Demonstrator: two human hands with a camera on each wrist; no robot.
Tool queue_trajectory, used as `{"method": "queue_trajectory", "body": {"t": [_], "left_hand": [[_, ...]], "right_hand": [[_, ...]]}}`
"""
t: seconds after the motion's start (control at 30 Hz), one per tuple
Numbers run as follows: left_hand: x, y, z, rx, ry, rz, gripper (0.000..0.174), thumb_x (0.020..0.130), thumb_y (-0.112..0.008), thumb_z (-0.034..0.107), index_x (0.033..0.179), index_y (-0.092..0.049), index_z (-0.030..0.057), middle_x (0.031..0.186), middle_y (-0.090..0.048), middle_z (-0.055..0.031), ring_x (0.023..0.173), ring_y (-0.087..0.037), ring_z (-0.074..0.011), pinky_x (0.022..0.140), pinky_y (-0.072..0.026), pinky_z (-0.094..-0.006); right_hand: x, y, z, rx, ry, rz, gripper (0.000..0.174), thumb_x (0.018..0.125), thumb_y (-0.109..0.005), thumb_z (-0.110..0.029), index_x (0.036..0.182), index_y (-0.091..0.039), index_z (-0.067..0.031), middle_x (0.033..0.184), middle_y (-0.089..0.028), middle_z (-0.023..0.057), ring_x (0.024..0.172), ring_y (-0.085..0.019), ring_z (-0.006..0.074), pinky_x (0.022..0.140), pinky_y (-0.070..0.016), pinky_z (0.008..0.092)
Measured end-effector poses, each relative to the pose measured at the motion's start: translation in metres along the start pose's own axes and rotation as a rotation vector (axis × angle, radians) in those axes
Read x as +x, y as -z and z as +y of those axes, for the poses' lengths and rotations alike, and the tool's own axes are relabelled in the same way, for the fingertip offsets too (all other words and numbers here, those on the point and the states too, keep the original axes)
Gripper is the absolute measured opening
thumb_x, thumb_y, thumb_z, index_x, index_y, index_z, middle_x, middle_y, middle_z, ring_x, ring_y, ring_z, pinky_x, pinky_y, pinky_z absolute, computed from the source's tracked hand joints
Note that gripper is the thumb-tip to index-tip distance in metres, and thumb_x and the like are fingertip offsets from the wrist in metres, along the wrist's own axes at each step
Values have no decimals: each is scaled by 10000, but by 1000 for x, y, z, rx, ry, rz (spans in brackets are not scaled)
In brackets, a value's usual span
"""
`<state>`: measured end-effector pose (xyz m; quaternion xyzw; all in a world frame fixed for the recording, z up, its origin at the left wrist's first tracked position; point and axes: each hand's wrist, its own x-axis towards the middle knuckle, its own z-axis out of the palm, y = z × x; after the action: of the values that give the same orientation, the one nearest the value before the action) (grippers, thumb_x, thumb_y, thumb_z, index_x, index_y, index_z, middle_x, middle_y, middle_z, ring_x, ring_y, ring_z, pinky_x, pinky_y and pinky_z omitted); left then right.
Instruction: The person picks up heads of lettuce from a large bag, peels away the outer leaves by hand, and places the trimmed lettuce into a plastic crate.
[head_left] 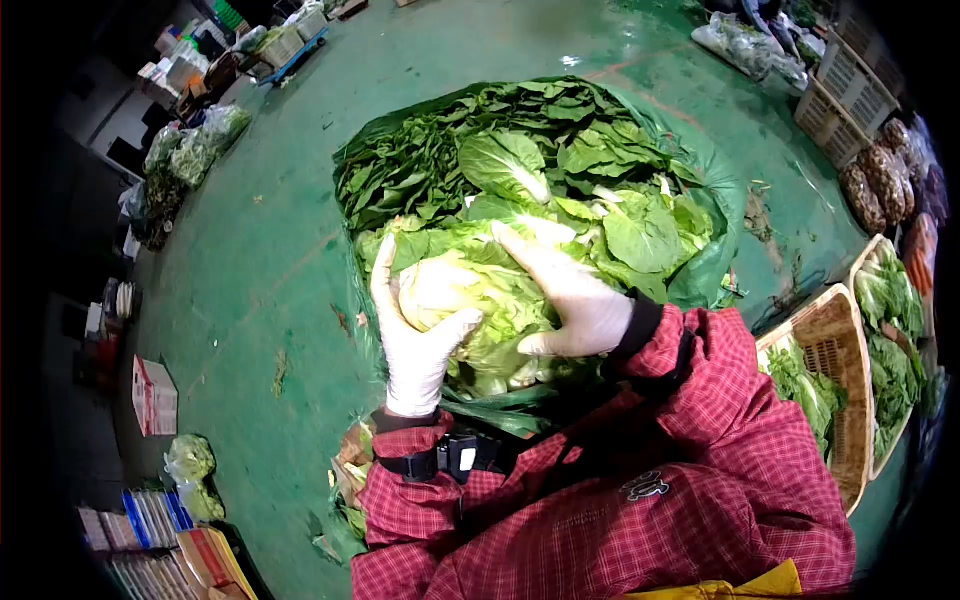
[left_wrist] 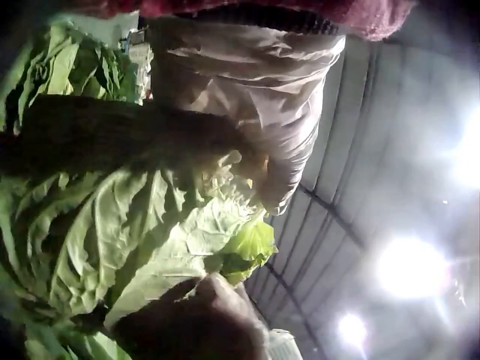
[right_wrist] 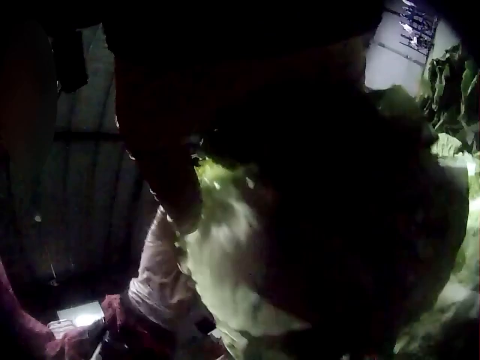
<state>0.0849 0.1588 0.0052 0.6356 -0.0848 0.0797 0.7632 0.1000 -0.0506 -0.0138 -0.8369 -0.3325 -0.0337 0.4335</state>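
Note:
Between my two white-gloved hands is a pale yellow-green head of Chinese cabbage (head_left: 455, 290), low in a big green bag (head_left: 722, 215) of loose greens. My left hand (head_left: 412, 345) holds its near left side, fingers up along it and thumb across the front. On the right, my right hand (head_left: 580, 300) cups the head with fingers spread over the top and thumb below. Ribbed leaves (left_wrist: 105, 232) fill the left wrist view beside the left hand. In the right wrist view the cabbage (right_wrist: 240, 255) lies mostly in shadow under the hand.
Dark leafy greens (head_left: 420, 160) and a broad loose leaf (head_left: 505, 165) lie at the bag's far side. A tan plastic crate (head_left: 850, 370) of greens stands at my right. Leaf scraps (head_left: 350, 480) lie on the floor at left, near a carton (head_left: 155, 397).

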Motion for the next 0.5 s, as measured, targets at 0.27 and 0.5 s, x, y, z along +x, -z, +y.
{"method": "queue_trajectory", "body": {"t": [0.27, 0.5], "left_hand": [[-29, -4, 0, 61, -26, -17, 1251, 530, -941, 128, 1518, -173, 149, 1321, -393, -141, 1210, -447, -251, 1047, -396, -376], [-40, -10, 5, 106, 73, -233, 1390, 502, -956, 133, 1544, -36, 166, 1370, -361, -194, 1190, -495, -271, 945, -504, -384]], "right_hand": [[-32, 4, -17, 30, -32, -77, 1046, 676, -813, -167, 1521, -206, -61, 1457, -399, 223, 1344, -399, 353, 1118, -308, 436], [-5, 33, -37, 42, 139, -111, 629, 824, -576, -151, 1431, -422, -88, 1345, -537, 188, 1202, -536, 353, 1037, -413, 411]]}}
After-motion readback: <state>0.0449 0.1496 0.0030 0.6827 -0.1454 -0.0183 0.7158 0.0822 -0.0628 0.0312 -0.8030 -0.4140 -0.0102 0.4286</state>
